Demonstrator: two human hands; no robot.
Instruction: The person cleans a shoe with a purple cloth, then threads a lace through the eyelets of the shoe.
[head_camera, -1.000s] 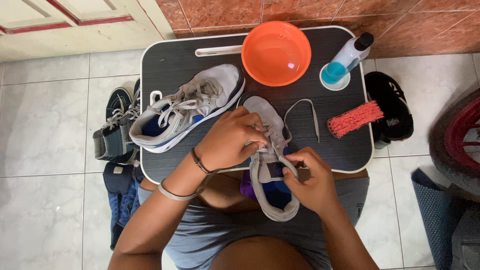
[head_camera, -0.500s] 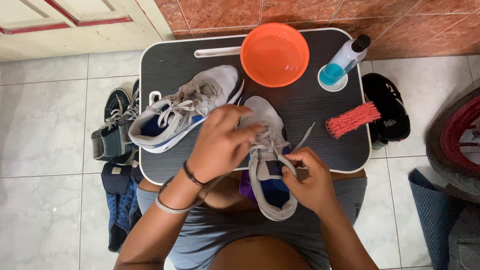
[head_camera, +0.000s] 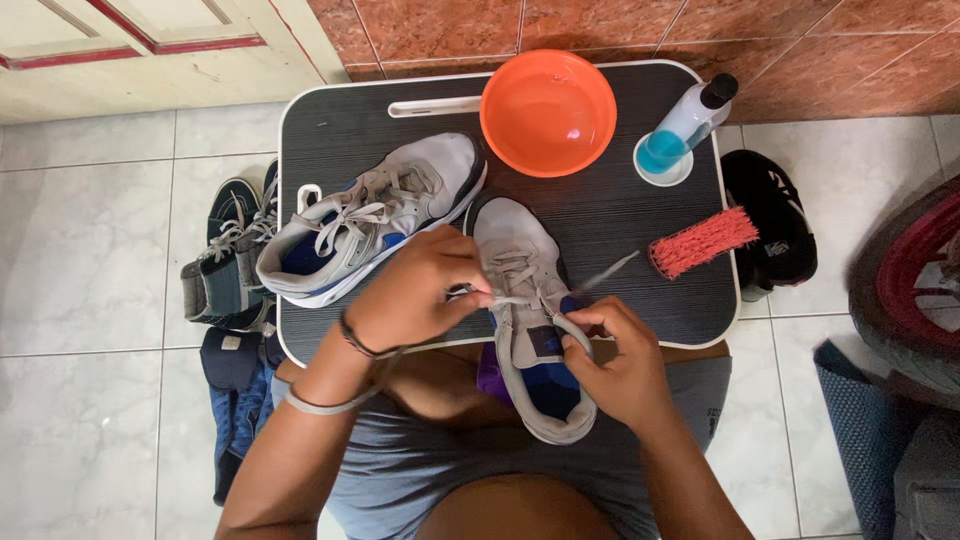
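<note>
A grey low-top sneaker with a blue lining and grey laces (head_camera: 525, 300) lies toe-away across the near edge of a small black ribbed counter with a white rim (head_camera: 610, 215), its heel hanging off over the person's lap. The left hand (head_camera: 420, 300) is curled over the shoe's lacing, fingertips pinched shut on a strand of the grey lace (head_camera: 505, 298) at the eyelets. The right hand (head_camera: 620, 360) sits at the shoe's collar on its right side, fingers closed around the edge of the opening and the lace end, which runs out as a thin grey strand (head_camera: 605, 272) across the counter toward a red-bristled scrubbing brush (head_camera: 703, 241). Just left of the held shoe, a second matching grey sneaker (head_camera: 375, 220) rests on its sole at a slant, laces still threaded. Behind both stand a round orange plastic bowl (head_camera: 548, 112), a white slender handle-like piece (head_camera: 435, 105) just beside it, and a clear bottle of blue liquid with a black cap (head_camera: 685, 125) tilted in a white dish. On the tiled floor to the left lie dark sneakers with white laces (head_camera: 225, 255); a black shoe (head_camera: 775, 225) lies to the right of the counter.
</note>
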